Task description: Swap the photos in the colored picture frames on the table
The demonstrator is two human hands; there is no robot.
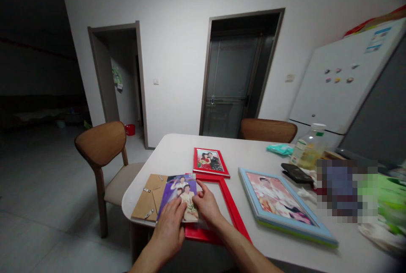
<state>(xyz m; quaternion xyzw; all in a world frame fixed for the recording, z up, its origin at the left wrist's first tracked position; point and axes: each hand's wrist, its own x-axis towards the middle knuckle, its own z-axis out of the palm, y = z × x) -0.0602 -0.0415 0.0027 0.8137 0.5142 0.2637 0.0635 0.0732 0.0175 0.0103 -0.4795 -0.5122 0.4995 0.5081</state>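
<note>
A printed photograph (189,210) of people against a purple background lies partly over a brown backing board (142,203) with metal clips and partly over the red picture frame. My left hand (168,224) is on its lower edge, fingers over the print. At the right edge, my right hand (207,205) holds the print with its thumb while the index finger touches near the upper corner. Beneath my right hand lies the red picture frame (234,209), its lower side at the table's front edge. Part of this frame is hidden by the print and my hands.
A smaller red framed photo (211,161) lies behind, and a light blue framed picture (281,199) to the right. Farther right are a black wallet-like item (296,173), a large plastic bottle (309,148) and a teal packet (279,150). Wooden chairs (101,144) flank the white table (177,146).
</note>
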